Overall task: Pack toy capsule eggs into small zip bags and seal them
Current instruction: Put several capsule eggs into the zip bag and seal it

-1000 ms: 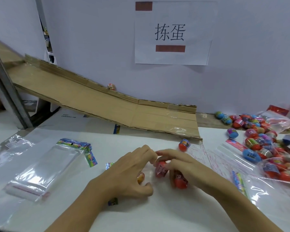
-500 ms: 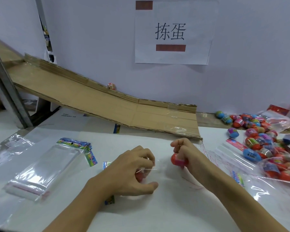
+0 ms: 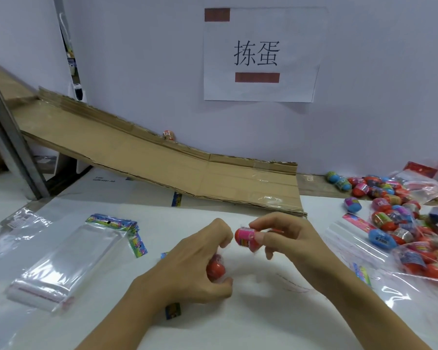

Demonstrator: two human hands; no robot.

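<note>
Your right hand (image 3: 286, 236) pinches a pink-banded capsule egg (image 3: 247, 239) between thumb and fingertips, held just above the white counter (image 3: 250, 319) near the middle of the scene. Your left hand (image 3: 192, 263) curls round a red egg (image 3: 215, 269) close beside it, apparently through a small clear zip bag; the film is too faint here to trace its mouth.

These eggs look like light, hard plastic shells with a glossy surface, so they will likely slip and roll if you squeeze the rounded ends. Take each one across its middle band, where the label wrap probably gives a little friction. The bag is thin, limp and slick: hold it by the stiffer zip strip, not the film, and keep the mouth spread while the egg goes in.

To the left lies a stack of empty bags (image 3: 68, 258). On the right are the loose eggs (image 3: 390, 205) and a filled bag (image 3: 425, 261). One stray egg (image 3: 169, 135) sits far back on the cardboard ramp (image 3: 162, 162).
</note>
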